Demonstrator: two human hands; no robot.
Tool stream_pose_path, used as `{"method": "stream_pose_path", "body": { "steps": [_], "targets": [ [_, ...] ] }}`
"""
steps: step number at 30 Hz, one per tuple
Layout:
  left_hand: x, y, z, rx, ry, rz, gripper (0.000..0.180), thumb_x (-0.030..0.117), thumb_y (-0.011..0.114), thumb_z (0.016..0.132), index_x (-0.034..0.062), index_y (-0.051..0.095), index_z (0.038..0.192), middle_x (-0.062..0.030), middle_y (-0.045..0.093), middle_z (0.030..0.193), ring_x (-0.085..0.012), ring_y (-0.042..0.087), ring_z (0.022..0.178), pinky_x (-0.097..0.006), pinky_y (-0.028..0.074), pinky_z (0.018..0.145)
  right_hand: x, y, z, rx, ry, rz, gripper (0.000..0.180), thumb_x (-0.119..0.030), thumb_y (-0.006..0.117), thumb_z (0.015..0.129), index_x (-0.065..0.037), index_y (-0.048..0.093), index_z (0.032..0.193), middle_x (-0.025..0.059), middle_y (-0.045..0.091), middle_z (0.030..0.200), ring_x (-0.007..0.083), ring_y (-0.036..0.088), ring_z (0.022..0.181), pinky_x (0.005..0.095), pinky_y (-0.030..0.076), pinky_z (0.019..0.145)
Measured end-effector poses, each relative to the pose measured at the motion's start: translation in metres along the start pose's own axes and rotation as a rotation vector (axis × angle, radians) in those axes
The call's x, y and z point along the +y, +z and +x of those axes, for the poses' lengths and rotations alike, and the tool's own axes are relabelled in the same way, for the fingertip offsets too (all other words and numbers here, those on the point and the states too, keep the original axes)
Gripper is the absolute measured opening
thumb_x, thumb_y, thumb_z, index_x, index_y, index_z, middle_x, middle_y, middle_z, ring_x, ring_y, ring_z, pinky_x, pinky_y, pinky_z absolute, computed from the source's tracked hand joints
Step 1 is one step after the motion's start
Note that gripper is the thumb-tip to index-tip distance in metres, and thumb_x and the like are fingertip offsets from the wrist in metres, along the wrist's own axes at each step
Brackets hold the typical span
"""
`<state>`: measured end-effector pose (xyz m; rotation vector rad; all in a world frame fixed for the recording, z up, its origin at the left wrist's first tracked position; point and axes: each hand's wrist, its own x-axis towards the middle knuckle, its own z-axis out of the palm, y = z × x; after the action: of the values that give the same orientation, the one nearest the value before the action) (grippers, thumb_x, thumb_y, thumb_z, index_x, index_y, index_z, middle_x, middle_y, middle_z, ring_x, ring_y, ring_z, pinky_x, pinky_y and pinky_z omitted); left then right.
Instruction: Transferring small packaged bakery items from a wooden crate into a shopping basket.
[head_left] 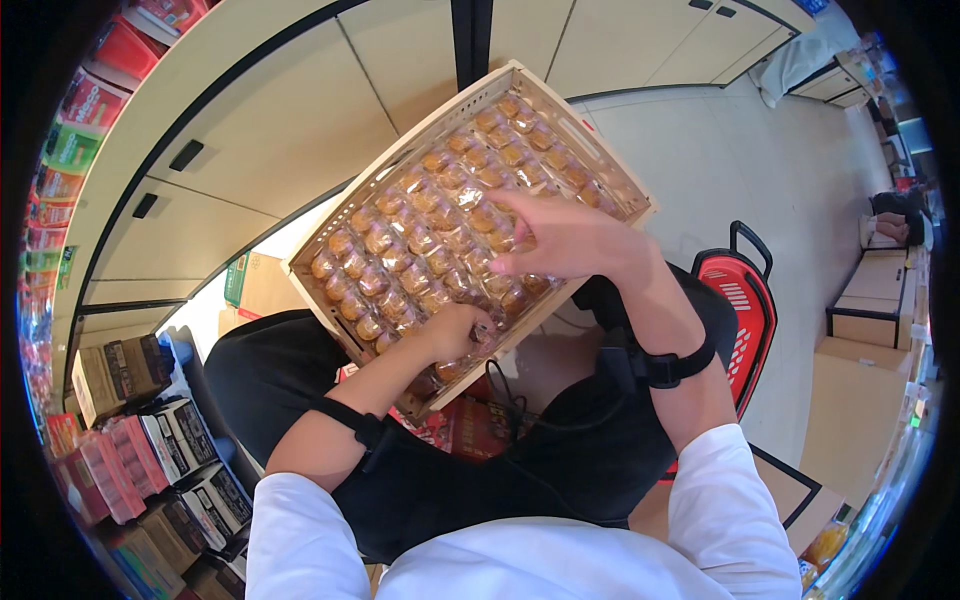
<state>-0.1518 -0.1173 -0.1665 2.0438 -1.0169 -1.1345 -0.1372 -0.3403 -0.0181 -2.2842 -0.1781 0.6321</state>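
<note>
A beige crate (600, 160) stands tilted across my knees, filled with rows of small golden-brown pastries (415, 240) in clear wrappers. My left hand (455, 332) is at the crate's near side, fingers closed round a wrapped pastry (484, 327) whose end shows past the fist. Over the middle right of the rows my right hand (560, 235) reaches in, thumb and fingers spread apart, with nothing seen between them. Whether its fingertips touch the wrappers I cannot tell.
Beige cabinets (270, 110) with black handles run along the far side. A red shopping basket (740, 320) stands to the right of my knee. Stacked boxes (190, 440) lie at the left, and red packaging (475, 425) shows below the crate. A cable (515, 400) hangs between my legs.
</note>
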Motion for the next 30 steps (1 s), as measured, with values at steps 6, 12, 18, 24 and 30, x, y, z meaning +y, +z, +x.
{"method": "stream_pose_path", "body": {
  "steps": [6,12,18,24,30],
  "targets": [
    [-0.009,0.001,0.004,-0.098,-0.028,0.264,0.041,-0.002,0.066,0.066,0.0115,0.065,0.104,-0.0145,0.065,0.098,-0.0302,0.061,0.094,-0.037,0.048,0.084,-0.001,0.001,-0.002,0.015,-0.024,-0.034,0.079,-0.04,0.069,0.078,-0.003,0.033,0.138,0.0169,0.058,0.093,0.0252,0.059,0.082,0.0328,0.047,0.073],
    [-0.016,0.007,0.002,-0.251,-0.019,0.172,0.043,-0.003,0.062,0.068,0.0114,0.064,0.108,-0.0172,0.061,0.107,-0.0329,0.058,0.1,-0.039,0.047,0.086,0.003,0.005,0.0,0.022,-0.024,-0.068,0.079,-0.04,0.069,0.078,-0.003,0.034,0.137,0.0168,0.059,0.091,0.027,0.059,0.082,0.0338,0.047,0.073],
    [-0.033,0.022,0.002,0.035,0.021,0.34,0.043,0.003,0.062,0.072,0.0091,0.057,0.114,-0.02,0.055,0.111,-0.037,0.059,0.091,-0.043,0.048,0.082,0.001,0.006,0.001,0.013,-0.037,-0.099,0.078,-0.04,0.068,0.078,-0.003,0.034,0.137,0.017,0.059,0.089,0.0282,0.059,0.082,0.0347,0.047,0.073],
    [-0.007,0.007,0.0,-0.047,-0.213,0.192,0.032,0.004,0.062,0.074,0.0078,0.055,0.105,-0.0184,0.062,0.09,-0.0346,0.061,0.087,-0.043,0.048,0.075,0.002,0.006,0.002,0.021,-0.055,-0.109,0.076,-0.039,0.067,0.079,-0.003,0.035,0.137,0.0173,0.059,0.09,0.0286,0.059,0.083,0.0353,0.047,0.073],
    [-0.018,0.014,-0.003,-0.132,-0.098,0.35,0.028,0.011,0.059,0.079,0.0111,0.055,0.107,-0.0182,0.064,0.083,-0.0344,0.063,0.083,-0.044,0.049,0.071,0.008,0.017,0.007,0.03,-0.074,-0.097,0.06,-0.038,0.063,0.083,-0.004,0.044,0.129,0.0171,0.059,0.092,0.0278,0.059,0.085,0.0349,0.046,0.075]
  ]
}}
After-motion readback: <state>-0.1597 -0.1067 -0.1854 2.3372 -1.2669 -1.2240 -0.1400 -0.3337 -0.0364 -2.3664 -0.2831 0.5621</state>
